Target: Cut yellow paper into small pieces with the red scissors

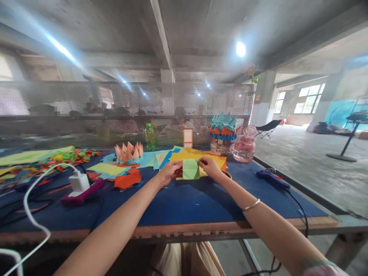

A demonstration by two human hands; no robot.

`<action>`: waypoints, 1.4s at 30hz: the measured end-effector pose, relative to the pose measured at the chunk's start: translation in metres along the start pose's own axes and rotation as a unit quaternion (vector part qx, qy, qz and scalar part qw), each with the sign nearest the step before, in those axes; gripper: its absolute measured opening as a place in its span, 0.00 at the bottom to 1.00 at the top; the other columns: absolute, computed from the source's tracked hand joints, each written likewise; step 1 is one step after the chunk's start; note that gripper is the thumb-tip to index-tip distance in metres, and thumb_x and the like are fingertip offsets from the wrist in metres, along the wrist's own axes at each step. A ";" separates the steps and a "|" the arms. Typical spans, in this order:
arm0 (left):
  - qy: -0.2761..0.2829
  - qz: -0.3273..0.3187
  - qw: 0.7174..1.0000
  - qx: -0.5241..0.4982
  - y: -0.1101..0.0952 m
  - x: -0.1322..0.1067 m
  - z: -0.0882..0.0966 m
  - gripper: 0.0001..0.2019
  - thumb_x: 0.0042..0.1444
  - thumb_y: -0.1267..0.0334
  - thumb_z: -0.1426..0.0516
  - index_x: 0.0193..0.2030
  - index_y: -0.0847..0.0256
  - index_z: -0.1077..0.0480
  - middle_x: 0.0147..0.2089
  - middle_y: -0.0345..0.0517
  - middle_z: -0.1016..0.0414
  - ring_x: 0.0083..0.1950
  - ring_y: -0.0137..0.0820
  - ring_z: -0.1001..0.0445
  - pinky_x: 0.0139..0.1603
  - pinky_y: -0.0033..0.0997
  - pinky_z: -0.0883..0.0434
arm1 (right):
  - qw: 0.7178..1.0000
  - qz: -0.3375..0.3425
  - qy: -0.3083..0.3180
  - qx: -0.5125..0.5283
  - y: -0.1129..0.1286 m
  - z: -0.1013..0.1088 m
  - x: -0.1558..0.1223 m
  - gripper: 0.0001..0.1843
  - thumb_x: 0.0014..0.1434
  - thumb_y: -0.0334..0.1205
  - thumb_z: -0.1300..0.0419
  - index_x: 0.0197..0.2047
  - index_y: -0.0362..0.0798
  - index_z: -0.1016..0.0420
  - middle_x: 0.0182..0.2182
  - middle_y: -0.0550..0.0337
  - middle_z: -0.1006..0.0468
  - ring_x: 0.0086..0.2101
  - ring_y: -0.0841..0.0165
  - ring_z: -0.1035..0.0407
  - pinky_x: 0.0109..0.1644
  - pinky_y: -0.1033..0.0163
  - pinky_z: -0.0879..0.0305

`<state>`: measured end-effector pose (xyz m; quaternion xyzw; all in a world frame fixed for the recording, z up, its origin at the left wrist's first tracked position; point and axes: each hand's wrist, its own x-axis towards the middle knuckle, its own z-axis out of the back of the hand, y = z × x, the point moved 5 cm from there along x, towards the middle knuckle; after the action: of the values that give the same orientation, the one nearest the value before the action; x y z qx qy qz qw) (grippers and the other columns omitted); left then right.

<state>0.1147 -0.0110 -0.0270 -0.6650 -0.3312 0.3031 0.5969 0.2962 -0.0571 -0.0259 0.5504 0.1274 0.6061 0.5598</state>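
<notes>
My left hand [169,172] and my right hand [208,166] pinch the two sides of a folded light green paper [190,169], held just above the blue tabletop [175,203]. Under and behind it lie overlapping yellow and orange paper sheets [195,155], which the hands nearly touch. Paler sheets in cyan and blue [163,159] fan out beyond my left hand. The fingers hide the green paper's side edges, and its folds are hard to make out.
An orange paper lotus [128,152] and a green bottle [150,137] stand at the back. A teal-and-orange paper model [223,128] and a pink glass jar [245,144] are to the right. A blue glue gun [273,180] lies right; a white charger [77,182] and cable lie left.
</notes>
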 end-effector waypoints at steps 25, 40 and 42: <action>0.033 0.001 0.997 0.068 0.006 0.000 -0.006 0.10 0.39 0.67 0.37 0.32 0.62 0.23 0.29 0.44 0.22 0.27 0.29 0.27 0.30 0.28 0.30 | 1.000 -0.012 0.011 0.019 -0.001 -0.003 -0.001 0.10 0.47 0.46 0.44 0.26 0.48 0.32 0.18 0.65 0.35 0.22 0.72 0.43 0.24 0.67 0.46; -0.109 -0.017 0.993 0.048 0.007 0.010 0.013 0.04 0.50 0.75 0.40 0.27 0.66 0.31 0.29 0.46 0.24 0.24 0.30 0.23 0.23 0.24 0.30 | 0.996 -0.052 -0.064 0.021 -0.012 0.011 0.003 0.14 0.49 0.48 0.46 0.29 0.46 0.30 0.22 0.63 0.32 0.22 0.72 0.42 0.25 0.66 0.44; -0.116 -0.020 0.992 0.042 0.007 0.010 0.015 0.04 0.50 0.73 0.39 0.28 0.66 0.31 0.29 0.46 0.24 0.24 0.29 0.23 0.22 0.23 0.30 | 0.994 -0.059 -0.086 0.026 -0.016 0.016 0.005 0.16 0.50 0.52 0.46 0.29 0.46 0.30 0.21 0.63 0.33 0.22 0.72 0.43 0.24 0.66 0.45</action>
<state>0.1090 0.0058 -0.0353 -0.5928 -0.3984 0.3795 0.5881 0.3193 -0.0554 -0.0301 0.6066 0.1271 0.5192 0.5885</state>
